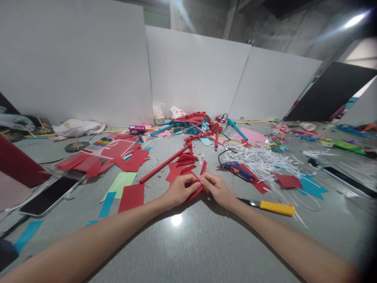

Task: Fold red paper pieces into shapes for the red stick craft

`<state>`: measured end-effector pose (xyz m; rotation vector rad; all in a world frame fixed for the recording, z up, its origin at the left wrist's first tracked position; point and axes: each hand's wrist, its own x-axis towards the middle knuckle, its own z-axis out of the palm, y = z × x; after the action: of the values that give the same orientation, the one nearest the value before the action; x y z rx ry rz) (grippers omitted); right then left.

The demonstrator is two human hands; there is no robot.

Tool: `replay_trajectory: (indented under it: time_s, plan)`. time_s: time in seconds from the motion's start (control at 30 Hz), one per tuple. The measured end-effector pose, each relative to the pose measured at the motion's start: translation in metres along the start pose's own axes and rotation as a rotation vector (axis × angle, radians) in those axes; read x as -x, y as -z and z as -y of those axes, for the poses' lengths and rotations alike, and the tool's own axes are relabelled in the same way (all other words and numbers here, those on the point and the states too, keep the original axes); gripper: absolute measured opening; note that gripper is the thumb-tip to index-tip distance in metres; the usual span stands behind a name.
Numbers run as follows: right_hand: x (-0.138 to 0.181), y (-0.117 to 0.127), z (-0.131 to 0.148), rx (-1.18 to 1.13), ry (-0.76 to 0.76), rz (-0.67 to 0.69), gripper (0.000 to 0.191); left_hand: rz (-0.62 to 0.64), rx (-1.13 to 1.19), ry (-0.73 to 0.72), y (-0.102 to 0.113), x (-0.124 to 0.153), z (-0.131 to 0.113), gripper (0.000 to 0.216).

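Note:
Between my two hands is a small piece of red paper (194,194), pinched from both sides. My left hand (180,191) has thumb and fingers closed on its left part. At its right end, the fingertips of my right hand (217,189) press together on it. Just beyond my hands lie several folded red paper pieces (186,159). A red paper tube (163,164) slants to the left of them, joined at its far end to a red paper chain (196,137). A blue glue gun (238,171) rests beyond my right hand.
A yellow-handled knife (277,207) lies by my right forearm. White paper shreds (262,161) are heaped at the right. Red paper sheets (131,197) and a phone (51,194) are on the left. White panels (197,70) stand at the back.

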<state>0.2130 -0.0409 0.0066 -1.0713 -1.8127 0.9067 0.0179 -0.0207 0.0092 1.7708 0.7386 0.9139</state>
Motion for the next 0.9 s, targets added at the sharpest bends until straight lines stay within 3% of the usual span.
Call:
replay_trajectory:
  time_s: [0.33, 0.43, 0.73, 0.9]
  plan:
    - [-0.0016, -0.0011, -0.0003, -0.020, 0.011, -0.067, 0.036, 0.017, 0.181, 0.079, -0.0002, 0.0008, -0.0016, 0.036]
    - [-0.0022, -0.0024, 0.0013, -0.031, 0.076, -0.091, 0.023, 0.005, 0.212, 0.095, 0.0007, -0.0001, -0.0001, 0.038]
    - [-0.0055, 0.0042, 0.0011, 0.096, 0.288, -0.064, 0.016, -0.015, 0.291, 0.076, 0.0038, -0.0033, 0.0046, 0.033]
    - [-0.0089, 0.0072, -0.0008, 0.111, 0.289, -0.110, 0.014, -0.064, 0.314, 0.099, 0.0052, -0.0052, 0.0066, 0.029]
